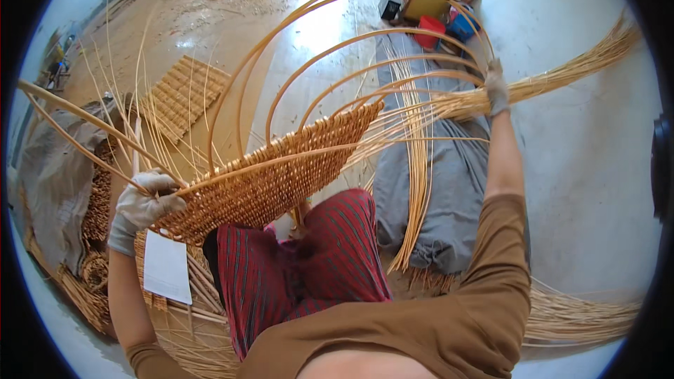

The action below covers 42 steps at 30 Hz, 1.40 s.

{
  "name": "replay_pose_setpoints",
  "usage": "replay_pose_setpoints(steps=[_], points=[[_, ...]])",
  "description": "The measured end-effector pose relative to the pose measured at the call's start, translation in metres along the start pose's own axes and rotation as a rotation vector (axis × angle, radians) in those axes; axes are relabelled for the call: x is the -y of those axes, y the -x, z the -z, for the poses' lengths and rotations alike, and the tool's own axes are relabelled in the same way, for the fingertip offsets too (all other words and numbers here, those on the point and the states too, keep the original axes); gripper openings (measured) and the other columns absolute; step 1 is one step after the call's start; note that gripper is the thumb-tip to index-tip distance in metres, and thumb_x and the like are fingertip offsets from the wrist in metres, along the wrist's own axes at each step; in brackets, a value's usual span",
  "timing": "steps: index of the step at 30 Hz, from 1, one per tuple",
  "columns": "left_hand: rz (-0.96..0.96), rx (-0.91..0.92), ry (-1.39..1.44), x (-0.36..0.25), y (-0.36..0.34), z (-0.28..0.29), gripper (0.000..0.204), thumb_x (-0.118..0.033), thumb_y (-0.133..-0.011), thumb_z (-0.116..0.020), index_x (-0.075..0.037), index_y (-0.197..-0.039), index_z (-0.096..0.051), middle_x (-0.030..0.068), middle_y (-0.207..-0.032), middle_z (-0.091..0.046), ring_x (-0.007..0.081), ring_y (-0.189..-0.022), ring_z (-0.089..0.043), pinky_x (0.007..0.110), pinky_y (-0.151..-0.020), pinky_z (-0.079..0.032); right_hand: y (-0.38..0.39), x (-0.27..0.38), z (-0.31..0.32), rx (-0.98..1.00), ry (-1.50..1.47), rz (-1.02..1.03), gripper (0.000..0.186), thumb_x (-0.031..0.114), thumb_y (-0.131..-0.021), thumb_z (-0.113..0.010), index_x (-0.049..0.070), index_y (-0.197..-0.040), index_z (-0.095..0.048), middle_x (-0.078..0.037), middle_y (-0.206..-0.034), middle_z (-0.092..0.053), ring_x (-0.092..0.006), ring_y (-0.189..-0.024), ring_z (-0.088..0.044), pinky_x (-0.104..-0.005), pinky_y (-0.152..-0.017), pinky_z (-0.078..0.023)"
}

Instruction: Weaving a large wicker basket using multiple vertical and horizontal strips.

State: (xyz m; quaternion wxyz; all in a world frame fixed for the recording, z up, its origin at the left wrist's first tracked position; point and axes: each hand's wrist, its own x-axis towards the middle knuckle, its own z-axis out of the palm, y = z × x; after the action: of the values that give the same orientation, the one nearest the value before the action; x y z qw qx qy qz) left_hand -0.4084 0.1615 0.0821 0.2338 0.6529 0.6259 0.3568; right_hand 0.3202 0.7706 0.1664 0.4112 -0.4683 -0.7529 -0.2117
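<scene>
At far left a grey cloth (53, 168) drapes over stacked woven cane pieces on the floor. The left hand (144, 200), in a pale work glove, is closed around the near edge of a half-woven tan cane panel (281, 168) that rests tilted across the person's lap, over red striped trousers (309, 267). A white sheet of paper (167, 267) lies just below that hand. Long bent cane ribs (337, 42) arch up from the panel. A flat woven cane mat (184, 95) lies on the floor behind. At right, the gloved right hand (497, 91) is clenched around a bundle of loose thin cane strands (562, 74), above a grey sheet (449, 175).
</scene>
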Motion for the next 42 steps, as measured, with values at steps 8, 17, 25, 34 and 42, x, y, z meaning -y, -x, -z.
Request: replay_pose_setpoints(steps=[8,17,25,34,42], points=[[0.196,-0.012,-0.164,-0.037,0.053,0.003,0.048,-0.042,-0.079,-0.086,-0.001,-0.1,-0.074,0.0048,-0.08,-0.06,0.0145,-0.074,-0.057,0.031,-0.065,-0.045,0.046,0.437,0.184,-0.183,-0.959,-0.101,0.038,0.019,-0.099,-0.064,0.007,-0.135,-0.059,-0.009,-0.118,-0.068,-0.0187,-0.102,-0.066,-0.0319,-0.091,-0.053],[0.24,-0.077,-0.088,-0.017,0.058,-0.017,0.046,-0.036,-0.079,-0.087,-0.001,-0.104,-0.073,0.0055,-0.086,-0.063,0.0158,-0.08,-0.06,0.031,-0.069,-0.049,0.289,0.615,0.075,1.282,-1.837,-0.812,0.034,0.035,-0.099,-0.066,0.002,-0.105,-0.069,-0.005,-0.086,-0.071,-0.0126,-0.077,-0.066,-0.0282,-0.068,-0.055],[0.178,-0.101,-0.119,-0.019,0.062,-0.013,0.055,-0.05,-0.076,-0.084,-0.002,-0.102,-0.074,0.0057,-0.088,-0.067,0.0155,-0.079,-0.063,0.031,-0.071,-0.053,0.305,0.639,0.05,0.737,-1.733,-0.78,0.023,0.021,-0.099,-0.067,0.0,-0.108,-0.065,-0.01,-0.095,-0.071,-0.0202,-0.086,-0.071,-0.0301,-0.074,-0.061],[0.295,-0.002,-0.224,-0.024,0.053,-0.013,0.06,-0.063,-0.082,-0.074,-0.006,-0.099,-0.076,0.0053,-0.079,-0.068,0.0194,-0.079,-0.065,0.038,-0.084,-0.051,0.287,0.659,0.085,0.569,-2.023,-0.899,0.013,0.004,-0.103,-0.055,0.007,-0.116,-0.057,-0.012,-0.099,-0.071,-0.0199,-0.09,-0.072,-0.0309,-0.076,-0.063],[0.318,0.001,-0.375,-0.029,0.056,-0.017,0.068,-0.073,-0.085,-0.061,-0.006,-0.09,-0.074,0.0063,-0.071,-0.067,0.0219,-0.075,-0.067,0.053,-0.113,-0.035,0.297,0.671,0.126,0.291,-1.643,-0.05,0.014,-0.002,-0.1,-0.053,0.004,-0.108,-0.062,-0.011,-0.098,-0.07,-0.018,-0.083,-0.07,-0.0307,-0.07,-0.059]])
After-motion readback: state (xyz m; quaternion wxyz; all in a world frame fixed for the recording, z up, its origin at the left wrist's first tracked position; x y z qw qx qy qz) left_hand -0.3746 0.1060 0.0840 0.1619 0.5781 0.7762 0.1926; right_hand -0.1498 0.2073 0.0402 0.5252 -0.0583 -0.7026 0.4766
